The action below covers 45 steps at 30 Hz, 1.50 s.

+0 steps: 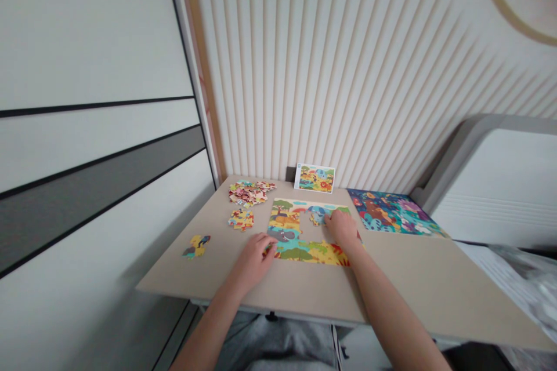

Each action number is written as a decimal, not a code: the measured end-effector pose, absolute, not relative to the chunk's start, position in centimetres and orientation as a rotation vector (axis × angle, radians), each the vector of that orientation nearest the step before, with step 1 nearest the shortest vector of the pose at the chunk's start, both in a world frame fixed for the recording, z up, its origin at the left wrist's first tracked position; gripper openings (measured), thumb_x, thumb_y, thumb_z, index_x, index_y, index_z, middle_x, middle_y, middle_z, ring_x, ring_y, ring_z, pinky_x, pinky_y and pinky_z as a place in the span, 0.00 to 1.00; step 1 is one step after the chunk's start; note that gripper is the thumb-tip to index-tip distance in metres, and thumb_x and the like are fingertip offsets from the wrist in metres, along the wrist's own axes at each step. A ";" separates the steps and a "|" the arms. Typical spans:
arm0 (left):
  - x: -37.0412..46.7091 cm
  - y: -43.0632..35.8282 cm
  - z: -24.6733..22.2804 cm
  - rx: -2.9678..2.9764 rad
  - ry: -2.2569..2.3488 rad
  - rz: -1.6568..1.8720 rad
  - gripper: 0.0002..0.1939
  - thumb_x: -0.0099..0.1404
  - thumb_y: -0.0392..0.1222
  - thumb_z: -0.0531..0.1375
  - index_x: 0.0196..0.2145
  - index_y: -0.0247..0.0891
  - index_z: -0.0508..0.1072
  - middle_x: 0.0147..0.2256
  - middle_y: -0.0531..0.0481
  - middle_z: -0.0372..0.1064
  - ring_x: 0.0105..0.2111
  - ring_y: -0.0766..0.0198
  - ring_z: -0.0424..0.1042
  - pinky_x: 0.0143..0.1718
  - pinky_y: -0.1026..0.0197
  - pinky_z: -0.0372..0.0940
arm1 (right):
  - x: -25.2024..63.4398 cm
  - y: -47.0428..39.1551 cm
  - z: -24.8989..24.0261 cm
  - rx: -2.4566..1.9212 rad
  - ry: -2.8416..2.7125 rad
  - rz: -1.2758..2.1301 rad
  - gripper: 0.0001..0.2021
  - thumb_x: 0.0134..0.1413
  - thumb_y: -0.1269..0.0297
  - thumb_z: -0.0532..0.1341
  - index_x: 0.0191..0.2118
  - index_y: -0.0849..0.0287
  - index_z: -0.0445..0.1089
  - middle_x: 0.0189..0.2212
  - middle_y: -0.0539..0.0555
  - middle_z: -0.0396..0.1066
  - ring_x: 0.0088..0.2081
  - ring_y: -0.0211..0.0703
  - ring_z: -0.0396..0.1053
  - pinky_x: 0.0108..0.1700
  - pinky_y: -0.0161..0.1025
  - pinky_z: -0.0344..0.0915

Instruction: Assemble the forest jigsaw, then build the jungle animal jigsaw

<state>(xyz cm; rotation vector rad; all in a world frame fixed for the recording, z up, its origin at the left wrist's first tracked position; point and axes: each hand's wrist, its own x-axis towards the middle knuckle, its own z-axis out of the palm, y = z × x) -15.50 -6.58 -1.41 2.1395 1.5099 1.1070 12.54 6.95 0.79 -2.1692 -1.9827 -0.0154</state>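
Observation:
A partly assembled jigsaw puzzle [292, 254] with animals and trees lies flat before me, with a gap in its middle showing the table. My right hand [343, 228] is over its right part, fingers closed at a puzzle piece [315, 219] by the blue elephant section; the fingertips partly hide the contact. My left hand [256, 256] rests at the puzzle's lower left edge, thumb and fingers apart, with a bit of the picture showing between them. Left of the puzzle lie a joined cluster of pieces [241, 219] and a few yellow pieces [198, 246].
A heap of loose puzzle pieces [249, 192] lies at the table's back left. A reference picture card [315, 178] leans near the ribbed wall [278, 69]. At the right is a dark blue picture puzzle [394, 213]. Clear plastic wrapping [528, 272] lies beyond the table's right edge.

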 end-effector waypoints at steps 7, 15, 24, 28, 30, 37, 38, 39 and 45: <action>-15.6 -6.5 -1.6 2.157 1.510 1.107 0.09 0.72 0.40 0.55 0.42 0.42 0.76 0.41 0.45 0.74 0.45 0.56 0.72 0.50 0.54 0.66 | 12.3 6.3 1.3 -2.080 -2.074 -0.060 0.19 0.68 0.55 0.52 0.44 0.61 0.77 0.42 0.66 0.78 0.47 0.55 0.75 0.48 0.44 0.64; -15.5 -6.5 -1.6 2.154 1.501 1.122 0.10 0.71 0.40 0.55 0.41 0.41 0.76 0.41 0.45 0.74 0.45 0.56 0.72 0.49 0.53 0.66 | 12.4 5.2 0.9 -1.903 -2.204 -0.075 0.28 0.60 0.38 0.58 0.51 0.57 0.75 0.49 0.64 0.74 0.50 0.58 0.71 0.52 0.48 0.62; -15.6 -6.5 -1.5 2.152 1.498 1.110 0.09 0.71 0.39 0.55 0.41 0.41 0.76 0.41 0.45 0.74 0.45 0.55 0.71 0.49 0.52 0.67 | 13.2 7.1 -0.4 -1.513 -2.302 0.310 0.25 0.58 0.64 0.62 0.62 0.56 0.68 0.56 0.58 0.73 0.56 0.52 0.70 0.59 0.44 0.61; -15.6 -6.5 -1.5 2.164 1.490 1.110 0.09 0.71 0.39 0.56 0.42 0.41 0.76 0.41 0.45 0.74 0.45 0.55 0.71 0.50 0.52 0.66 | 13.1 6.8 -0.7 -1.460 -2.332 0.278 0.25 0.60 0.56 0.62 0.61 0.57 0.69 0.58 0.60 0.71 0.57 0.54 0.69 0.61 0.47 0.60; -15.6 -6.6 -1.4 2.171 1.492 1.098 0.09 0.71 0.39 0.56 0.42 0.41 0.76 0.42 0.45 0.74 0.46 0.56 0.71 0.50 0.52 0.66 | 13.0 6.6 -0.7 -1.456 -2.341 0.257 0.26 0.59 0.51 0.63 0.60 0.56 0.70 0.57 0.61 0.71 0.57 0.55 0.69 0.61 0.48 0.60; -15.6 -6.5 -1.5 2.182 1.503 1.082 0.08 0.71 0.38 0.56 0.42 0.41 0.76 0.42 0.46 0.74 0.46 0.56 0.71 0.50 0.53 0.65 | 12.8 6.5 -0.3 -1.309 -2.377 0.308 0.22 0.61 0.58 0.63 0.58 0.59 0.72 0.54 0.61 0.72 0.55 0.52 0.69 0.60 0.45 0.61; -15.6 -6.5 -1.6 2.182 1.504 1.083 0.08 0.71 0.38 0.56 0.42 0.41 0.76 0.42 0.46 0.74 0.46 0.56 0.71 0.50 0.53 0.65 | 12.9 6.5 -0.3 -1.282 -2.382 0.317 0.21 0.62 0.59 0.62 0.58 0.59 0.72 0.54 0.61 0.72 0.55 0.51 0.69 0.61 0.45 0.61; -15.6 -6.5 -1.6 2.182 1.506 1.085 0.08 0.71 0.38 0.57 0.41 0.41 0.76 0.42 0.46 0.74 0.46 0.55 0.71 0.50 0.53 0.65 | 12.9 6.5 -0.3 -1.260 -2.387 0.324 0.20 0.62 0.60 0.62 0.58 0.59 0.73 0.54 0.61 0.72 0.55 0.51 0.69 0.61 0.46 0.60; -15.6 -6.5 -1.6 2.191 1.498 1.092 0.09 0.72 0.39 0.56 0.42 0.41 0.76 0.42 0.46 0.74 0.46 0.55 0.71 0.50 0.53 0.65 | 13.2 6.5 0.1 -1.171 -2.381 0.358 0.17 0.62 0.61 0.61 0.54 0.58 0.75 0.55 0.61 0.71 0.54 0.52 0.69 0.61 0.48 0.62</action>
